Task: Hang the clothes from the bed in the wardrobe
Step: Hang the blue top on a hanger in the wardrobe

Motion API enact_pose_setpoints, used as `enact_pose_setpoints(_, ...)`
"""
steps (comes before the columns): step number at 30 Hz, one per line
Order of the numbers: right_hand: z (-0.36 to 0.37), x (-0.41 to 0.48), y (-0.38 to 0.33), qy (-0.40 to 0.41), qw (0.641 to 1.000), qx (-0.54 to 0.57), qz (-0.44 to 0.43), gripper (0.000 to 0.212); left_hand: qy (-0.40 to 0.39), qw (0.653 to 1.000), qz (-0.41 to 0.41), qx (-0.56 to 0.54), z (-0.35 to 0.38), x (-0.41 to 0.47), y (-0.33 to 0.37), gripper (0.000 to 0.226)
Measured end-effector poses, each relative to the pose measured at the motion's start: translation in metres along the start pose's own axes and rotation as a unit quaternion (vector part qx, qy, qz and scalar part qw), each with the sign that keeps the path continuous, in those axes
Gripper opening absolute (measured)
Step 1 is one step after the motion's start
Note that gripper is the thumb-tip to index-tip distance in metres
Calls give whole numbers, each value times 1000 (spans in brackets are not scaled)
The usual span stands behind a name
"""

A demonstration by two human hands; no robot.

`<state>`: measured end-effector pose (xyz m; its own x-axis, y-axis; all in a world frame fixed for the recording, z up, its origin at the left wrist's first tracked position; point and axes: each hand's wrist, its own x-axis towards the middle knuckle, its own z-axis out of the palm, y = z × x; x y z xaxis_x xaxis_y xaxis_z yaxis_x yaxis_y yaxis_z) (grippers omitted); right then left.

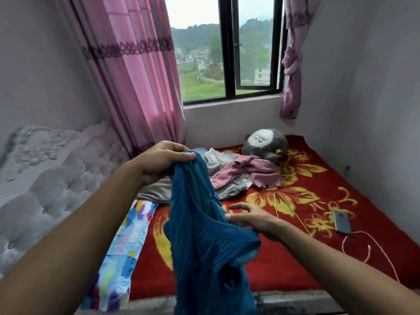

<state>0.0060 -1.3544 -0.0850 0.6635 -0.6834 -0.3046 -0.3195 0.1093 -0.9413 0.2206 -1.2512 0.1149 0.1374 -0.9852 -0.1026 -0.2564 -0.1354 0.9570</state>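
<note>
A teal sheer garment (204, 235) hangs in front of me over the bed. My left hand (162, 160) grips its top edge, fingers closed on the cloth. Lower down, my right hand (247, 215) touches the garment's side with fingers spread, holding a fold under the palm. A thin yellow-green wire hanger (287, 208) lies on the red flowered blanket (284, 264) just right of that hand. Further back on the bed lies a pile with a pink knitted garment (252, 172), white clothes (219, 156) and a grey piece (229, 189). No wardrobe is in view.
A grey plush toy (264, 142) sits near the window wall. A phone (342, 221) with a pink cable (368, 248) lies at the bed's right. A tufted grey headboard (45, 189) is on the left, with a colourful pillowcase (127, 244) beside it and pink curtains (141, 76) above.
</note>
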Motion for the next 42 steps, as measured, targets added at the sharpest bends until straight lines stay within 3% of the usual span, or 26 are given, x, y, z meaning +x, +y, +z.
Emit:
enact_pose_setpoints(3, 19, -10, 14, -88, 977, -179, 70, 23, 18, 1000, 9, -4, -2, -2, 3, 4)
enact_pose_setpoints(5, 13, -21, 13, -129, 954, -232, 137, 24, 64, 997, 16, 32, -15, -5, 1, 8)
enact_pose_setpoints(8, -22, -36, -14, -67, 950, -266, 149, 28, 95, 969, -8, 229, -41, -19, -14, 12)
enact_pose_setpoints(10, -50, -39, -45, 4, 968, -221, 115, 28, 72, 944, -71, 314, -53, -30, -27, 11)
enact_pose_setpoints(12, -71, -46, -87, 39, 992, -105, 52, 22, 73, 929, -103, 347, -60, -38, -33, 8)
enact_pose_setpoints(15, -85, -63, -148, 41, 993, 108, -31, 25, 131, 919, -75, 363, -69, -44, -19, 14)
enact_pose_setpoints(17, -82, -73, -182, 73, 980, 170, -76, 27, 172, 916, -51, 360, -76, -46, -1, 15)
enact_pose_setpoints(20, -72, -84, -212, 184, 962, 130, -152, 21, 254, 903, 14, 347, -82, -45, 21, 16)
enact_pose_setpoints(22, -74, -85, -217, 274, 940, -44, -196, 15, 299, 897, 62, 318, -75, -41, 28, 20)
enact_pose_setpoints(25, -88, -73, -203, 284, 914, -233, -170, 22, 220, 953, 43, 203, -54, -28, 20, 29)
enact_pose_setpoints(28, -109, -49, -167, 237, 950, -181, -88, 12, 155, 976, -45, 149, -35, -3, -16, 27)
enact_pose_setpoints(32, -130, -19, -111, 260, 962, -71, -36, 8, 161, 973, -107, 129, 2, 41, -73, 24)
enact_pose_setpoints(35, -148, 9, -65, 263, 964, -31, 7, 8, 185, 952, -99, 221, 24, 83, -111, 25)
enact_pose_setpoints(38, -173, 46, -14, 259, 965, -11, 47, 7, 185, 916, -135, 329, 43, 124, -141, 12)
enact_pose_setpoints(42, -214, 108, 58, 239, 963, 4, 121, 9, 185, 918, -231, 263, 79, 198, -185, 17)
